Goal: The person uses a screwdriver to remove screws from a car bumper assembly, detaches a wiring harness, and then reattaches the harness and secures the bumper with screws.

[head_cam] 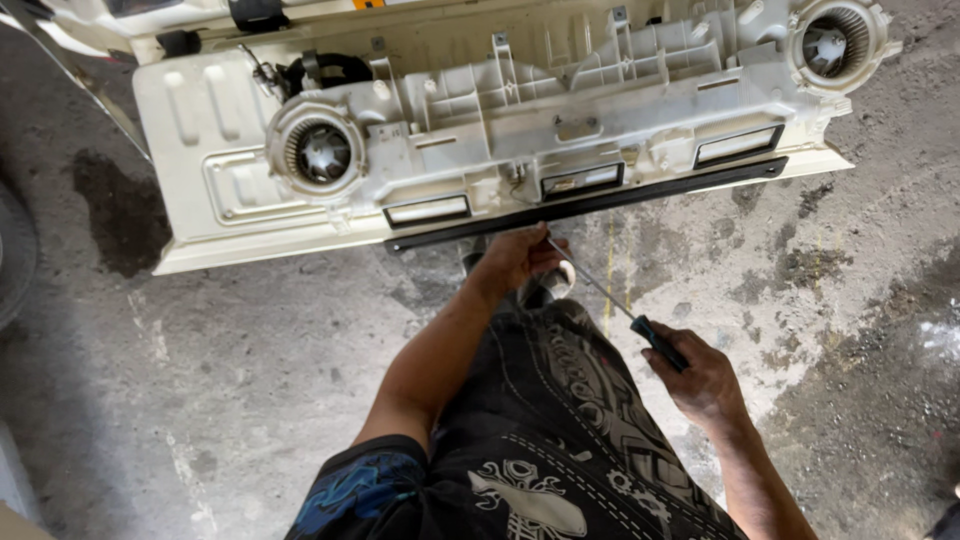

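Now right hand [703, 378] grips screwdriver [612, 300]; left hand [515, 258] steadies its tip.

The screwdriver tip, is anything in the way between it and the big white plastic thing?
Nothing visible blocks it. The screwdriver runs from the right hand up to the left hand, which guides the shaft near the black strip along the white plastic unit's lower edge. The tip itself is hidden behind the fingers.
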